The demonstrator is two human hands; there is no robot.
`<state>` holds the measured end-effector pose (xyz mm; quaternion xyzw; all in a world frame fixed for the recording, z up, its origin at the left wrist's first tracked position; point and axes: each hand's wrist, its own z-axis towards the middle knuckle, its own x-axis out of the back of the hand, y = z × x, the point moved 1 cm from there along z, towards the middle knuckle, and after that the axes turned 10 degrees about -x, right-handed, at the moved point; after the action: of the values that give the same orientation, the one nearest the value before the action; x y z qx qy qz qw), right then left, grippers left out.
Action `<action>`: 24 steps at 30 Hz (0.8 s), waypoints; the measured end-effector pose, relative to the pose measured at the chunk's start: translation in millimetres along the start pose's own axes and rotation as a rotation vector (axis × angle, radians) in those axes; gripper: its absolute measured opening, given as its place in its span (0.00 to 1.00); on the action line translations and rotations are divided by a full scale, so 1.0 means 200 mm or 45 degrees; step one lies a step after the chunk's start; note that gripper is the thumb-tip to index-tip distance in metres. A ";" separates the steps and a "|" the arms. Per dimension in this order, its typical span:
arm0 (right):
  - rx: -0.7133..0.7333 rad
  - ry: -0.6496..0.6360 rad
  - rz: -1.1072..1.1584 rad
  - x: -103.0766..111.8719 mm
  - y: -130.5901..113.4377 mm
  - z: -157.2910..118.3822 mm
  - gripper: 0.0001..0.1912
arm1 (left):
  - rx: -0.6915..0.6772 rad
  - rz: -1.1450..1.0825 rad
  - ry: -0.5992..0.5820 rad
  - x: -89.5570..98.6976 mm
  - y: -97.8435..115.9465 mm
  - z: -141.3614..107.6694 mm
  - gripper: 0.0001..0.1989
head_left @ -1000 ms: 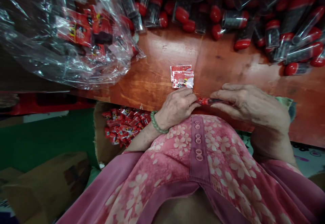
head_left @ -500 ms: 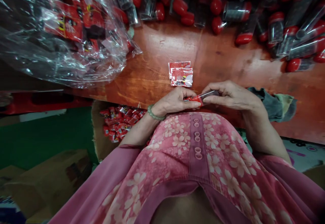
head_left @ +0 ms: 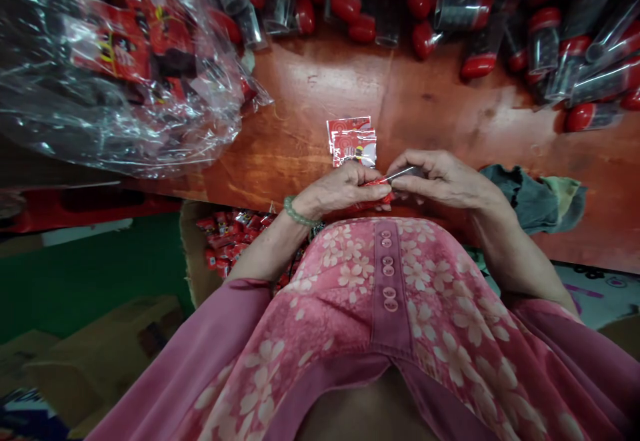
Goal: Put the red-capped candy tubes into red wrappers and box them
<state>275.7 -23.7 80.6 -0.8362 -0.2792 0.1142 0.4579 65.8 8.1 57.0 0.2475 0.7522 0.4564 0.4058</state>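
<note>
My left hand (head_left: 336,189) and right hand (head_left: 440,178) meet just over the edge of the table, both closed narrowly on one small red-capped clear tube (head_left: 383,186). My left fingers (head_left: 367,178) wrap the red end, while my right fingertips (head_left: 400,164) pinch the thin clear end, so much of the tube is hidden and I cannot tell whether its cap is seated. The step in hand looks like working this single tube between both hands. Just ahead of my fingers, a small stack of red-and-white sachets (head_left: 351,140) lies on the varnished wooden table (head_left: 440,121). Farther up, loose red-capped tubes (head_left: 465,9) lie in a heap, and a clear plastic bag (head_left: 125,74) of red packets sits to my left. A green-grey cloth (head_left: 530,200) lies beside my right wrist. Below the table edge, a cardboard box (head_left: 193,254) holds more red packets (head_left: 223,241), and my jade bead bracelet (head_left: 300,213) sits on my left wrist, with my pink floral top (head_left: 385,281) close under both forearms
</note>
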 end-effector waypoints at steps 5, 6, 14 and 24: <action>0.062 0.009 -0.279 0.02 -0.01 -0.01 0.17 | 0.061 0.383 -0.064 0.03 0.05 -0.01 0.19; 0.091 0.026 -0.334 0.03 -0.03 -0.01 0.17 | 0.075 0.439 -0.062 0.04 0.06 -0.01 0.18; 0.192 0.178 -0.460 -0.02 -0.07 -0.01 0.16 | 0.025 0.314 0.043 0.01 0.02 0.01 0.17; 0.125 0.081 -0.340 0.04 -0.03 0.02 0.16 | 0.094 0.310 -0.020 0.04 0.03 0.04 0.20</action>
<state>277.6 -13.9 83.6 -0.7714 -0.3675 0.0393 0.5180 68.6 21.7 57.3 0.3553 0.7296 0.4724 0.3438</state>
